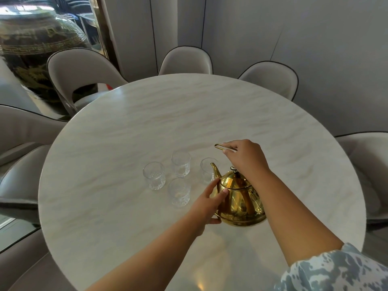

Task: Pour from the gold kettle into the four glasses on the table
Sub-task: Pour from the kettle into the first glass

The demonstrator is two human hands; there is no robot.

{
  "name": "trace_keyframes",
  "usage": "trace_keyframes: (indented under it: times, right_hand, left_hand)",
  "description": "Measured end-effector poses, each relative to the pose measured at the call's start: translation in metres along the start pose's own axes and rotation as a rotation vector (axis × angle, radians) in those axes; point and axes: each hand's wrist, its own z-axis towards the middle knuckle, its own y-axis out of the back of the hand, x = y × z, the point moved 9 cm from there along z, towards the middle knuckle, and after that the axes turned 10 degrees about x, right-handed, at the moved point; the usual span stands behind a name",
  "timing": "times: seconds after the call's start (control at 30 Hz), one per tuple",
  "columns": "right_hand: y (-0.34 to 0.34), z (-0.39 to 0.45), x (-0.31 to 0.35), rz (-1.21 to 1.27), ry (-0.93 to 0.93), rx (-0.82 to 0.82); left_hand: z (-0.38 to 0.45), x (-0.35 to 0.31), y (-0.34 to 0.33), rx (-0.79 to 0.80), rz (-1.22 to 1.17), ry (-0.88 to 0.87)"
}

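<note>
A shiny gold kettle (239, 200) stands on the round white marble table (147, 122), its spout pointing up and left. My right hand (245, 157) is closed on the kettle's thin gold wire handle above the lid. My left hand (206, 203) rests flat against the kettle's left side, fingers spread. Several clear ribbed glasses stand upright just left of the kettle: one far left (154, 175), one at the back (181, 163), one at the front (179, 192), and one behind the spout (206, 170). They look empty.
Pale padded chairs (186, 59) ring the table on all sides. A large dark glass jar with gold trim (35, 51) stands on the floor at the back left. Grey wall panels rise behind the chairs.
</note>
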Motion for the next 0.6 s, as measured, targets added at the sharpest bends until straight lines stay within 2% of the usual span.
trace_keyframes:
  times: [0.6]
  right_hand:
    - [-0.005, 0.011, 0.003, -0.061, -0.038, 0.009]
  left_hand:
    - [0.000, -0.002, 0.003, 0.021, -0.014, 0.008]
